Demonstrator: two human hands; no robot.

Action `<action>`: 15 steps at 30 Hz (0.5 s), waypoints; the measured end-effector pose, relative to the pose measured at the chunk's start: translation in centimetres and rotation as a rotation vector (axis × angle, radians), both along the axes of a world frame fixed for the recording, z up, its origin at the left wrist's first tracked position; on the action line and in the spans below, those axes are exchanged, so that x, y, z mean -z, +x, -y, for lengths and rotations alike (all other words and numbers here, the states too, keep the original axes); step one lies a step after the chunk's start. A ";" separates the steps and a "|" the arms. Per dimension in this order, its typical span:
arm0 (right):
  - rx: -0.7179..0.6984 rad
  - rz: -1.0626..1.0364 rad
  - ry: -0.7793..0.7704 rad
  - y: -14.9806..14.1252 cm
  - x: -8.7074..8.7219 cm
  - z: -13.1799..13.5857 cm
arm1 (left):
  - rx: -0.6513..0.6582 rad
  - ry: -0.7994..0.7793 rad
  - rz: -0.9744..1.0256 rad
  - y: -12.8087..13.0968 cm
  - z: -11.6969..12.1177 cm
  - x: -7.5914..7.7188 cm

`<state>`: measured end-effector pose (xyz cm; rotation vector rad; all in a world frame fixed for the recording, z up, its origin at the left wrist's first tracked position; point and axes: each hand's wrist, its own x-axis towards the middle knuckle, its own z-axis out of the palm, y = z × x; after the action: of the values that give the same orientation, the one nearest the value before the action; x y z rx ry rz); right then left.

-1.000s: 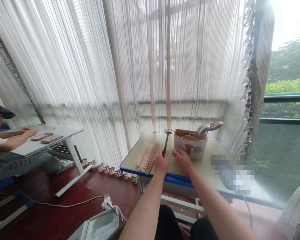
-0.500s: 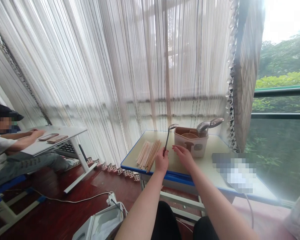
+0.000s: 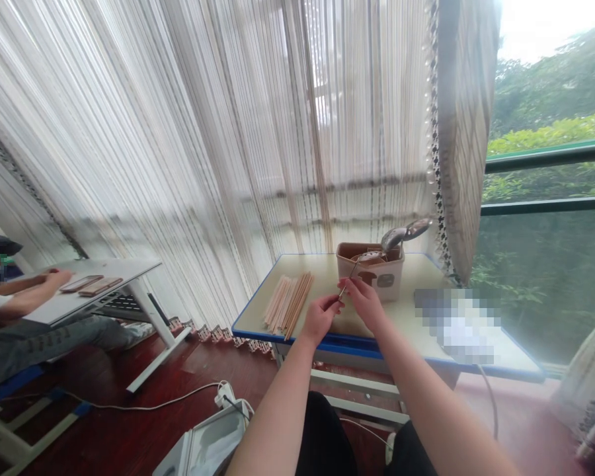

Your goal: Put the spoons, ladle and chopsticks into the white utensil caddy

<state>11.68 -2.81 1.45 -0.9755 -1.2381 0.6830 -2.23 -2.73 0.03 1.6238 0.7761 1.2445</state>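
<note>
Both hands are on a metal slotted spoon [image 3: 369, 256], held tilted over the table. My left hand [image 3: 322, 316] closes around the lower end of its handle. Higher on the handle, my right hand [image 3: 361, 299] pinches with its fingertips. The spoon's head overlaps the front rim of a brown and pinkish utensil holder [image 3: 391, 291]; whether they touch, I cannot tell. A metal ladle [image 3: 393, 239] and a perforated skimmer [image 3: 419, 229] stick out of the holder at the right. Left of my hands, several wooden chopsticks [image 3: 297, 305] lie beside several paler, wrapped-looking sticks [image 3: 280, 301].
The table [image 3: 258, 311] has a blue edge. A blurred-out object [image 3: 459, 324] with a cable lies at its right. Curtains [image 3: 203, 165] hang behind. To the left, a co-worker's hands [image 3: 54, 277] are over another table [image 3: 143, 261]. An open box [image 3: 208, 443] stands on the floor.
The slotted spoon has tilted right, toward the holder, and its head has turned to show its holes. My right hand has moved from beside it onto its handle. The view has shifted slightly.
</note>
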 end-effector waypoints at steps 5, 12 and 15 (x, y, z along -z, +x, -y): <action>0.050 0.072 0.043 0.3 -0.3 0.3 | 0.000 -0.052 0.014 -0.1 -0.2 0.2; 0.036 0.095 0.050 0.1 -0.8 0.7 | -0.112 -0.051 0.069 0.0 -0.2 0.5; -0.021 0.075 0.027 0.0 -1.1 0.4 | -0.152 -0.010 0.088 -0.1 0.1 0.2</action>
<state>11.66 -3.19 2.58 -0.9744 -1.3219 0.6497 -2.33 -2.80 -0.13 1.5144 0.8622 1.4076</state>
